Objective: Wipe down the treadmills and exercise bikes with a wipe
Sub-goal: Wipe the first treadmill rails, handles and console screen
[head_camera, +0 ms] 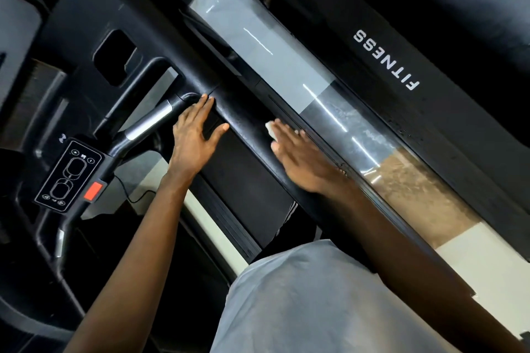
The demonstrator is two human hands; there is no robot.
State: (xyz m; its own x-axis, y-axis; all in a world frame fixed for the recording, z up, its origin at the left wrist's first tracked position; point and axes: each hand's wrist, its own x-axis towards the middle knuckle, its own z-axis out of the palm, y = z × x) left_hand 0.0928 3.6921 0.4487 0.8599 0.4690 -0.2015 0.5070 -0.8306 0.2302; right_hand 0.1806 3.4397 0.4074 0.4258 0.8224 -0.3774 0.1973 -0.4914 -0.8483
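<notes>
Two hands lie flat, fingers straight, on the treadmill's black side rail [239, 100]: left hand [195, 135] bare, bracing beside the silver grip [152, 120], right hand [298, 157] pressing the white wipe [270, 127], which is thin, limp, probably damp and best pinned under the palm, with the FITNESS-lettered machine [387, 60] beyond.

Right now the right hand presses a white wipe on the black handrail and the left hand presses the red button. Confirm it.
No. In the head view the left hand lies flat on the black handrail, clear of the red button. The right hand does press the white wipe on it.
</notes>
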